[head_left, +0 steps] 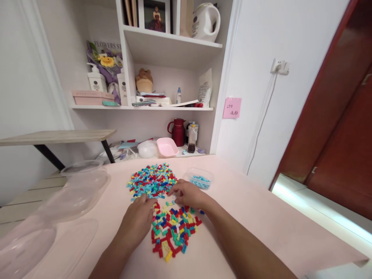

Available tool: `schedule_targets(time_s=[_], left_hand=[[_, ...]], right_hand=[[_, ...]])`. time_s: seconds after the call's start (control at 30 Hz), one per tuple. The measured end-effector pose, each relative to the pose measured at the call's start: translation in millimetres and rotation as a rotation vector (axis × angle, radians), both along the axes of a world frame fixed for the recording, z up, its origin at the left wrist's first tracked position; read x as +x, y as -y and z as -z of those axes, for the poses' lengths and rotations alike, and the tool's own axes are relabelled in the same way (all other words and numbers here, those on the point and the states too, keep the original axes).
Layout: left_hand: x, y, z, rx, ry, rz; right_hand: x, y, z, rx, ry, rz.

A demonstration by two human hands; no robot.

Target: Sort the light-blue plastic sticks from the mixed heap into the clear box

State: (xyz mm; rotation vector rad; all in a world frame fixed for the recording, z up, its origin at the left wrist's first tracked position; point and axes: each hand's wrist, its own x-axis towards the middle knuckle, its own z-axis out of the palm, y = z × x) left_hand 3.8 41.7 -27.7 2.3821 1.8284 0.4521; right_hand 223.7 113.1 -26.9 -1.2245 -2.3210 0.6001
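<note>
- A pink table (247,217) is seen from above, with two bare forearms reaching in from 6 o'clock.
- The left hand (139,217) is laid palm down between two heaps of small coloured bricks, its fingertips touching the near edge of the far heap (151,180); whether a brick is pinched under the fingers cannot be told.
- The right hand (187,193) is placed at 3 o'clock of the left hand, fingers curled together toward the gap between the heaps; a grip on any brick cannot be told.
- The near heap (173,228) is spread at 6 o'clock of both hands, with red, blue, green and yellow pieces mixed.
- A small clear tub (200,179) holding only light-blue bricks is set at 1 o'clock of the right hand, just beside it.
- Empty clear plastic containers (78,190) are stacked at 9 o'clock, well apart from the hands.
- A pink tray (167,147) and a dark red jug (178,131) are seen at 12 o'clock under the shelves.
</note>
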Motion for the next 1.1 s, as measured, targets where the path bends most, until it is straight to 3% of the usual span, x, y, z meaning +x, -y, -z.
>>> schedule_targets(time_s=[0.4,0.6,0.7,0.83,0.97,1.1], left_hand=[[1,2,-1.6,0.006,-0.013,0.009],[3,3,-3.2,0.007,-0.003,0.023],[4,4,-4.7,-0.001,0.031,0.042],[7,7,-8.1,-0.009,0.050,0.068],[8,7,-8.2,0.000,0.043,0.056],[6,5,-5.8,0.026,0.103,-0.005]], right_hand=[[0,3,-0.9,-0.076,-0.017,-0.039],[3,-6,-2.8,0.077,-0.131,-0.030],[15,-11,-14.1,0.230,-0.304,0.107],[37,-15,-26.2,0.417,-0.449,0.392],[50,-15,-25.8,0.453,-0.416,0.601],[53,-15,-24.2,0.471,-0.365,0.700]])
